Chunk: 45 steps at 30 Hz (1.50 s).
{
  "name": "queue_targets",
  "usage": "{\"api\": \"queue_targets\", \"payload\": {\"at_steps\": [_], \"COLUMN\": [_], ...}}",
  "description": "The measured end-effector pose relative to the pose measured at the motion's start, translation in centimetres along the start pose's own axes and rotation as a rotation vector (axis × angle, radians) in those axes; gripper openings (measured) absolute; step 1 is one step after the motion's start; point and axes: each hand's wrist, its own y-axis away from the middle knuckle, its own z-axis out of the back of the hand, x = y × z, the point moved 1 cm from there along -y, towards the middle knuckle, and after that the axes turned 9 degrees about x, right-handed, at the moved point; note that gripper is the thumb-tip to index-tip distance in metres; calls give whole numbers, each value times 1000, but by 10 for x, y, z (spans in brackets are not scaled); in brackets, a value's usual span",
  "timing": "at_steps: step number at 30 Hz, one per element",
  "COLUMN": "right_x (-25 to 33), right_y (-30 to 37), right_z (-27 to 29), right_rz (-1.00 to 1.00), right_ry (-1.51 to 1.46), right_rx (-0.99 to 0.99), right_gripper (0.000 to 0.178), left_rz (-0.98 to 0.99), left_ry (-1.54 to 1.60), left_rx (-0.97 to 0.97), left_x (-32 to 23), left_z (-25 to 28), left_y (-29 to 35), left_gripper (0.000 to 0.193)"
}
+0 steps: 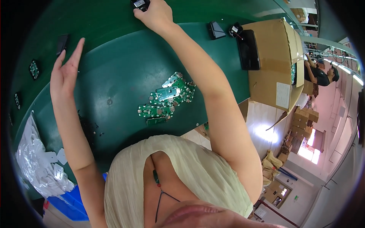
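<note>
gripped a black device [140, 4] in the right hand [156, 16], over the dark-green strip [106, 19], held the left hand [67, 72] spread, beside a dark block [62, 43], had circuit boards [167, 94] heaped on the table [125, 68]

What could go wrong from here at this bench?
The overlapping circuit boards could scratch one another. The right hand holds a black part bare-fingered, so static or smudges are possible. Loose dark bits on the green table might get under the boards.
</note>
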Motion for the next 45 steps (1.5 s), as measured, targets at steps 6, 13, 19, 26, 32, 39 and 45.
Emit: {"api": "queue_targets", "payload": {"at_steps": [6, 13, 19, 26, 32, 39, 45], "right_x": [5, 1, -59, -64, -61, -54, -36], "right_y": [113, 219, 231, 250, 250, 251, 244], "right_z": [22, 32, 50, 34, 25, 34, 39], "right_rz": [652, 596, 206, 49, 40, -147, -35], "right_ry": [-215, -452, 52, 113, 20, -593, -876], "right_rx": [231, 561, -163, -58, -124, -119, -63], "right_gripper": [46, 51, 26, 28, 29, 16, 12], "left_rz": [-23, 552, 591, 454, 478, 496, 428], "left_ry": [-1135, -1289, -1125, -1024, -1037, -1075, -1253], "left_rx": [20, 192, 41, 9, 16, 19, 238], "left_x": [106, 138, 148, 161, 165, 168, 165], "left_z": [-29, -11, -8, -13, -14, -16, -17], "left_y": [70, 117, 125, 127, 128, 125, 126], "left_gripper": [49, 36, 34, 28, 30, 26, 20]}}
